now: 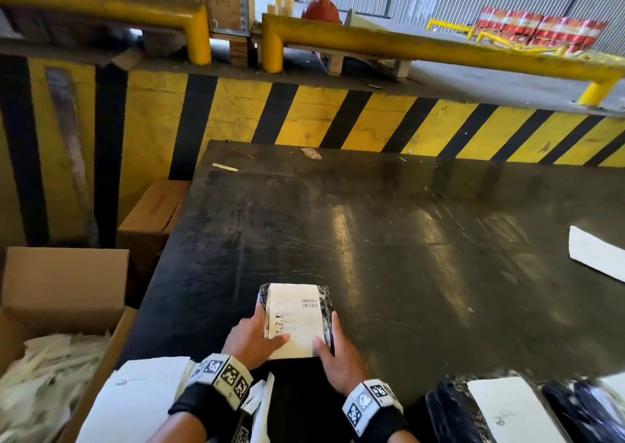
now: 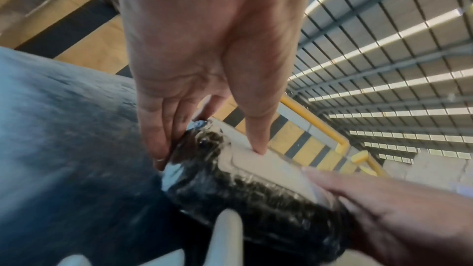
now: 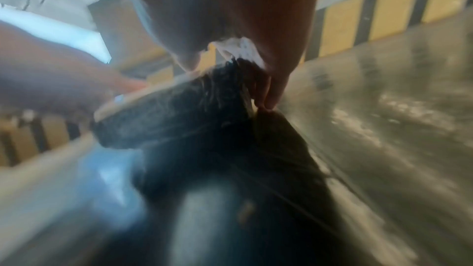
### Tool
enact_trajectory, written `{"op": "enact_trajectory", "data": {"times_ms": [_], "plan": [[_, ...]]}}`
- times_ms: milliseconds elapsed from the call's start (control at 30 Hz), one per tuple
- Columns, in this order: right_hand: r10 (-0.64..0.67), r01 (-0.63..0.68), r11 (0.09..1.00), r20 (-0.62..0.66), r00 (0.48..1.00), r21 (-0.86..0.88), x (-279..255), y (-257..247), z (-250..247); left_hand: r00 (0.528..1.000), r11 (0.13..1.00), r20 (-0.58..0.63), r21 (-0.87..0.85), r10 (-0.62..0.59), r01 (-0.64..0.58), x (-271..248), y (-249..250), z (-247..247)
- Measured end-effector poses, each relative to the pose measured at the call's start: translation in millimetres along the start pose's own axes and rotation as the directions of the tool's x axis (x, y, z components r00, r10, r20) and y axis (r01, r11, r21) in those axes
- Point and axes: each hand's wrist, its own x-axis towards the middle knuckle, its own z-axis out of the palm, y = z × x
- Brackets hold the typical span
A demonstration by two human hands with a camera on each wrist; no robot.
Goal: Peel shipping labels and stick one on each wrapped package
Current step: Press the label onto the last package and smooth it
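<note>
The package [image 1: 295, 319], long axis pointing away, is gripped between the left hand [image 1: 252, 339] and right hand [image 1: 333, 358]; both thumbs press its label [image 1: 293, 321].

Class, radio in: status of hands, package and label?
Left hand and right hand grip package sides. Thumbs press label flat. Nothing in the way.

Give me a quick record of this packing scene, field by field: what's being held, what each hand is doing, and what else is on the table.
held item: black wrapped package, label on its top face
left hand: grips package's left side, thumb on label
right hand: grips package's right side, thumb on label
surface: dark table
nearby: labelled packages at near right edge
left of table: cardboard box with white scraps
</note>
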Motion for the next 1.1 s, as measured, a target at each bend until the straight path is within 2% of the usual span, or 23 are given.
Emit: {"op": "enact_trajectory", "data": {"times_ms": [100,267,333,433,533,633,700,867,900,967,1033,1100], "plan": [[0.041,-0.034,0.993,-0.059,0.997,0.117,-6.4,-6.9,-9.4,1.000,0.996,-0.021,-0.092,0.011,-0.012,-5.1,11.5,-14.0],[0.082,-0.032,0.927,-0.119,0.990,0.374,-26.7,-11.8,-26.1,0.997,0.998,-0.082,-0.064,-0.012,0.007,-23.8,37.7,-26.2],[0.082,-0.025,0.904,-0.116,0.990,0.426,-38.8,-11.3,-29.8,0.997,0.996,-0.082,-0.091,-0.011,0.003,-34.6,41.4,-23.8],[0.064,0.016,0.875,-0.148,0.987,0.484,-68.3,-6.6,-39.2,0.997,0.979,-0.078,-0.202,0.020,-0.036,-55.9,42.2,-14.6],[0.034,0.090,0.850,-0.224,0.974,0.519,-95.6,-2.6,-54.0,0.989,0.931,-0.133,-0.350,0.064,-0.107,-83.9,50.2,-0.9],[-0.008,0.176,0.821,-0.298,0.954,0.543,-120.1,6.5,-76.3,0.957,0.883,-0.248,-0.403,0.149,-0.242,-114.9,70.5,12.2],[-0.035,0.224,0.808,-0.335,0.941,0.545,-133.7,14.9,-93.0,0.919,0.856,-0.334,-0.392,0.209,-0.337,-129.5,83.8,20.4],[-0.058,0.285,0.741,-0.365,0.929,0.608,-169.5,65.8,-145.1,0.833,0.725,-0.503,-0.481,0.231,-0.492,-155.2,122.2,69.5],[-0.060,0.281,0.741,-0.357,0.932,0.610,-177.5,80.5,-157.2,0.835,0.730,-0.503,-0.481,0.224,-0.485,-158.8,130.2,87.4],[-0.061,0.272,0.726,-0.335,0.940,0.632,-193.8,104.7,-178.7,0.867,0.813,-0.444,-0.403,0.228,-0.420,-165.1,142.7,122.0],[-0.066,0.268,0.739,-0.329,0.942,0.618,-203.3,127.0,-196.2,0.923,0.919,-0.326,-0.260,0.205,-0.296,-168.1,148.5,152.1],[-0.047,0.244,0.764,-0.325,0.945,0.598,-213.4,146.7,-210.4,0.969,0.982,-0.208,-0.111,0.130,-0.155,-172.2,148.1,180.4]]}}
